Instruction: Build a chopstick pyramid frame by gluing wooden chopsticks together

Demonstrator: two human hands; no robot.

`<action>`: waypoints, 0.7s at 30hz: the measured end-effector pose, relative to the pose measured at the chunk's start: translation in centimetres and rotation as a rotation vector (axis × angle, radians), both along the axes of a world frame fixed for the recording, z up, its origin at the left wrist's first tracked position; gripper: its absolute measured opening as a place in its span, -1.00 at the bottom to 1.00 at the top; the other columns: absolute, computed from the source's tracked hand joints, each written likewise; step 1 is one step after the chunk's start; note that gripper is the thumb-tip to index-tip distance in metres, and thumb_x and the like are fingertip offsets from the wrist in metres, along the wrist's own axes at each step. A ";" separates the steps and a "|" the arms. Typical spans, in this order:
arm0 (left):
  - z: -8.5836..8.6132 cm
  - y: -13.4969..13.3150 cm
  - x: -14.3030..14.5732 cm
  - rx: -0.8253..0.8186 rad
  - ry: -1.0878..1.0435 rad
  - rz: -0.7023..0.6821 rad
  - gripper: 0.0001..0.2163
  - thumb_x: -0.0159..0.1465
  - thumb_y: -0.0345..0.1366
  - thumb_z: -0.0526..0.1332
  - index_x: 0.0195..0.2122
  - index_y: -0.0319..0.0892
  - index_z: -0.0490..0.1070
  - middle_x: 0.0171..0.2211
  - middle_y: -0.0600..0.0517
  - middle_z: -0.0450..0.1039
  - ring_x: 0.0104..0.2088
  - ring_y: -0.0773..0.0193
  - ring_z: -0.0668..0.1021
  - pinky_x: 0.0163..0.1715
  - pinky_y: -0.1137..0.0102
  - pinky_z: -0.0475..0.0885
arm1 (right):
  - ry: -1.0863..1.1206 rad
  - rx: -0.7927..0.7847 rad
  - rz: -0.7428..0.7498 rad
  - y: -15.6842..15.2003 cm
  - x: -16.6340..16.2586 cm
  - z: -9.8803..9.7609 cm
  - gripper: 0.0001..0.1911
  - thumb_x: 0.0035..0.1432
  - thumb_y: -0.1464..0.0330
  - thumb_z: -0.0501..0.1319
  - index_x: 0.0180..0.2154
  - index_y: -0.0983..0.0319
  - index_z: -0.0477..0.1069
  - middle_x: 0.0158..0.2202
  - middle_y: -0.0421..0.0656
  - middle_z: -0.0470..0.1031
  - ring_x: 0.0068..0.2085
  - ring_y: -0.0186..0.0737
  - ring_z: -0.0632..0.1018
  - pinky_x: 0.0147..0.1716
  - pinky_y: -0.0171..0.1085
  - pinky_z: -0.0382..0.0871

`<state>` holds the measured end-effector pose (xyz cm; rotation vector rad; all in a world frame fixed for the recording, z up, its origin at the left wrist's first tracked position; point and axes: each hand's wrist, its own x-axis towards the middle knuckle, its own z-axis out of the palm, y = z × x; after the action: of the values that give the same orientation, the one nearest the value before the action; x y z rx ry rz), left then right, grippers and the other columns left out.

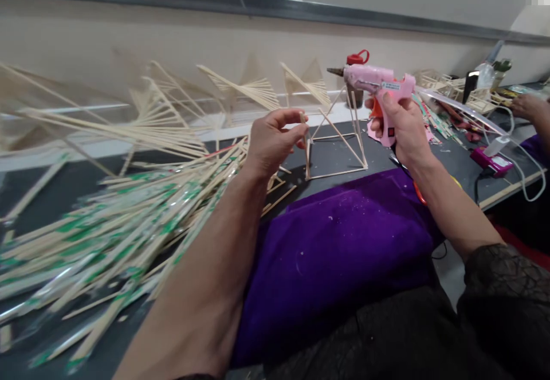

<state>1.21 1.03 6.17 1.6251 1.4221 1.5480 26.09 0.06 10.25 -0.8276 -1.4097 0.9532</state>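
Observation:
In the head view my left hand (277, 139) pinches the upper end of an upright stick at the left corner of a small wooden stick frame (337, 172). The frame stands on the dark table, with a diagonal stick across it and more uprights at its right side. My right hand (404, 119) is wrapped round the handle of a pink glue gun (372, 75), raised above the table. Its dark nozzle points left, above the frame and apart from it. A purple cloth (344, 242) lies in front of the frame, over my lap.
Many wrapped wooden sticks (129, 236) spread across the left of the table. Twisted stick models (167, 119) stand along the wall. Behind the glue gun is a jar with a red lid (357, 57). A purple power block (492, 161) with cables and another person's hand (526, 106) are at right.

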 end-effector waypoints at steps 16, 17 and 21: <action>0.9 -0.6 0.5 -0.009 -0.019 0.009 -0.77 0.01 -0.27 0.35 -0.27 -0.17 0.58 -0.14 0.00 0.65 -0.60 0.46 0.47 -0.63 0.44 0.28 | 0.009 -0.527 -0.201 7.3 9.9 -5.2 -0.84 0.19 0.54 0.24 -0.46 0.33 0.48 -0.64 -0.26 0.46 -0.66 -0.46 0.40 -0.65 -0.45 0.26; 1.0 -0.6 0.6 -0.012 -0.015 0.014 -0.75 0.01 -0.26 0.34 -0.26 -0.18 0.58 -0.13 -0.02 0.65 -0.60 0.47 0.46 -0.64 0.45 0.26 | -0.003 -0.518 -0.197 7.4 10.1 -5.4 -0.82 0.19 0.56 0.22 -0.46 0.34 0.48 -0.63 -0.24 0.47 -0.65 -0.45 0.41 -0.64 -0.45 0.27; 1.2 -0.8 0.9 -0.024 -0.013 0.042 -0.74 0.03 -0.29 0.33 -0.23 -0.23 0.59 -0.11 -0.05 0.65 -0.62 0.48 0.47 -0.66 0.47 0.21 | -0.114 -0.514 -0.262 7.4 10.7 -5.8 -0.82 0.19 0.55 0.21 -0.46 0.33 0.47 -0.63 -0.21 0.47 -0.61 -0.38 0.44 -0.58 -0.41 0.34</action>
<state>2.10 0.19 7.36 1.5783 1.4711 1.5557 36.84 7.43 4.41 -1.4307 -1.1230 1.0901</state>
